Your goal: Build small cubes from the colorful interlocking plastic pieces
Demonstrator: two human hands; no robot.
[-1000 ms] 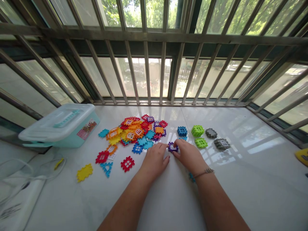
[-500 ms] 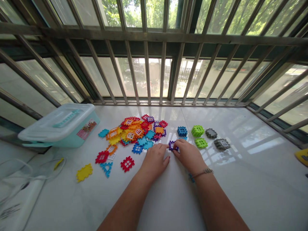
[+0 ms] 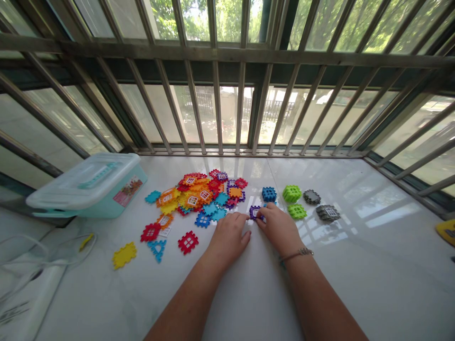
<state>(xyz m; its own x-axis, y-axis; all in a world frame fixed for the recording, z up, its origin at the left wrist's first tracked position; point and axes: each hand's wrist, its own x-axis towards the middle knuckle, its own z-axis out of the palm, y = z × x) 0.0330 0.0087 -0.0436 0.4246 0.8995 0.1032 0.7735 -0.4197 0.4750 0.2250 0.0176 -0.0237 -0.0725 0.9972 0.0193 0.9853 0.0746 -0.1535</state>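
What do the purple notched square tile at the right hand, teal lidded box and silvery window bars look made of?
Purple notched square tile: probably smooth moulded plastic, from even colour and regular teeth. Teal lidded box: likely plastic; its whitish lid looks translucent, satiny. Silvery window bars: apparently polished metal, with streaked highlights.

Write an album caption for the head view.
Right hand touching a purple piece, left hand beside it.

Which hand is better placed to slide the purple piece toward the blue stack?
Probably the right hand: it touches the purple piece and is nearer the blue stack than the left hand.
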